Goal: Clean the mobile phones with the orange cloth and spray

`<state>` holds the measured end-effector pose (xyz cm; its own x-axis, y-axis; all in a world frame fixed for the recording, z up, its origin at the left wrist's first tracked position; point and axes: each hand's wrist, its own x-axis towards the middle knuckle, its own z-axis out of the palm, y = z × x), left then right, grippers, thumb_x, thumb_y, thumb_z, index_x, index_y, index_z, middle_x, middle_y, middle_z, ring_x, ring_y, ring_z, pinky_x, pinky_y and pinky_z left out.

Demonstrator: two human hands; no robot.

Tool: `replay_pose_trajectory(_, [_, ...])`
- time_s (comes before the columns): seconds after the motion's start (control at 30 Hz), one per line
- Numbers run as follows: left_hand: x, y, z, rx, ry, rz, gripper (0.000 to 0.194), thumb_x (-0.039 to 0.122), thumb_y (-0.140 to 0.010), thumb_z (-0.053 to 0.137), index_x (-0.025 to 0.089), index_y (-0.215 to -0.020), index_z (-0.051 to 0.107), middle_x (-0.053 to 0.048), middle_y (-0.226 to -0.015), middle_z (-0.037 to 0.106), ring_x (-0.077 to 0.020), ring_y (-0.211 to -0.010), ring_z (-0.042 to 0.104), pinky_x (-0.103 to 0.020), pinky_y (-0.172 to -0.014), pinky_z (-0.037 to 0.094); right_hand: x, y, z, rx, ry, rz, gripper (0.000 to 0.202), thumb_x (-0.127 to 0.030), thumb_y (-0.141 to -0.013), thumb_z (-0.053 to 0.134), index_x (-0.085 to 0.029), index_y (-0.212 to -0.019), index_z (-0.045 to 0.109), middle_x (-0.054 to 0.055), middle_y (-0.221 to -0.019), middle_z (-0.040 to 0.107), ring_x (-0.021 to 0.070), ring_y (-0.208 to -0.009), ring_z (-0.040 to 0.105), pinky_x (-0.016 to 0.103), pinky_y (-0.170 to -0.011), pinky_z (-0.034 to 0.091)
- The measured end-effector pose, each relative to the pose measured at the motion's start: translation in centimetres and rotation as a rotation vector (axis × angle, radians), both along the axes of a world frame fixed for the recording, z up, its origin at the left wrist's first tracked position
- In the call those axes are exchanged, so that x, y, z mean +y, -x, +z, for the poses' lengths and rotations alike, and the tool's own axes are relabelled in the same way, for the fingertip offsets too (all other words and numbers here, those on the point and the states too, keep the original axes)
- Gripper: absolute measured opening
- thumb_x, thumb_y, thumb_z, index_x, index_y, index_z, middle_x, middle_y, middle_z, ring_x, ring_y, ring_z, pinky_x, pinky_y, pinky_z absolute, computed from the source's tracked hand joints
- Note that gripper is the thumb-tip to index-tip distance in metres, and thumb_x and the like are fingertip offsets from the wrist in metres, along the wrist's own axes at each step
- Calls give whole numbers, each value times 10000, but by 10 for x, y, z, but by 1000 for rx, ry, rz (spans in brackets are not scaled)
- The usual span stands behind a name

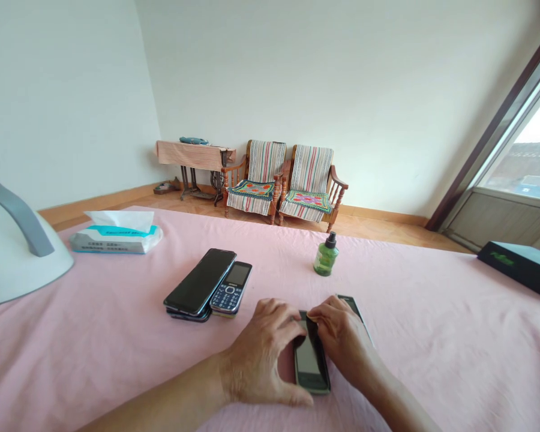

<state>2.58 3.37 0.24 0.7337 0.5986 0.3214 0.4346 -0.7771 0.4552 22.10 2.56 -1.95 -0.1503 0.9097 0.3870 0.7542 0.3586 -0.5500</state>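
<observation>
A dark smartphone (pixel 310 360) lies on the pink cloth between my hands. My left hand (pixel 263 354) is spread along its left side, fingertips at the top left edge and thumb near the bottom edge. At the phone's top edge, my right hand (pixel 342 333) has its thumb and fingers pressed together; whatever they pinch is too small to make out. Another phone (pixel 354 307) lies partly hidden beyond my right hand. To the left, a black smartphone (pixel 201 281) rests on a stack, with a keypad phone (pixel 232 289) beside it.
A green spray bottle (pixel 326 256) stands beyond my hands. A tissue pack (pixel 117 239) and a large white, grey-handled object (pixel 18 246) are at the left. A black box (pixel 522 267) sits at the right edge. Two chairs stand by the wall.
</observation>
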Motion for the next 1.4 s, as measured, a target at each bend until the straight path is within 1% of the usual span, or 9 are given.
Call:
replay_pose_trajectory(0.07, [0,-1,-1,-1,-28,-20,640,645,-563,726,202,-1011,615,-77,-1026,592,-278,-945,499,-442,-894,346,2,-2,-2,3,-4,6,318,6,-741,425,-186,-827,664,39,-806,579,189,-821,519,319,-743,397])
replay_pose_trajectory(0.2, [1,-3,-7,-19,-38,-22,643,643,-567,723,173,-994,624,-74,-986,603,-265,-902,514,-424,-841,358,3,-8,-1,-6,4,10,284,-15,-721,439,-184,-771,662,38,-778,584,191,-806,525,320,-730,399])
replay_pose_trajectory(0.4, [1,-4,-10,-15,-52,-17,614,607,-565,731,162,-976,633,-77,-970,600,-264,-894,509,-421,-831,368,-1,-15,7,55,159,139,310,3,-631,436,-198,-658,670,20,-730,584,152,-716,550,274,-673,410])
replay_pose_trajectory(0.57, [1,-5,-8,-21,-50,-15,579,592,-564,731,173,-950,627,-69,-954,609,-260,-878,518,-422,-826,368,6,-13,4,19,17,75,314,-21,-713,431,-189,-785,687,40,-776,600,179,-800,546,307,-724,404])
replay_pose_trajectory(0.8, [1,-5,-6,-20,-49,-22,588,599,-566,725,174,-960,627,-69,-972,608,-262,-900,518,-413,-818,370,-2,-14,13,4,137,126,302,19,-639,450,-193,-653,665,15,-720,584,143,-709,544,271,-681,398])
replay_pose_trajectory(0.97, [1,-5,-7,-26,-50,-20,562,577,-559,736,178,-939,623,-63,-955,611,-256,-882,524,-423,-830,362,6,-11,5,-32,-8,57,292,-7,-726,449,-186,-757,678,36,-775,587,175,-800,535,300,-730,401])
replay_pose_trajectory(1.07, [1,-5,-7,-28,-51,-15,561,571,-560,739,179,-942,622,-62,-957,611,-256,-888,523,-423,-835,360,10,-11,2,-42,-23,58,312,6,-724,435,-184,-774,678,38,-781,590,177,-806,536,306,-737,404])
replay_pose_trajectory(1.2, [0,-5,-7,-25,-55,-17,584,588,-563,730,178,-965,623,-66,-975,607,-255,-897,519,-418,-829,363,-1,-14,10,27,115,96,296,19,-655,454,-181,-684,670,20,-734,588,145,-732,558,262,-681,418])
replay_pose_trajectory(1.4, [1,-5,-8,-25,-72,-20,593,587,-545,742,171,-954,631,-63,-954,603,-248,-879,514,-411,-819,354,-21,-17,26,103,419,248,336,16,-604,442,-202,-649,693,-5,-720,610,104,-645,574,200,-581,415])
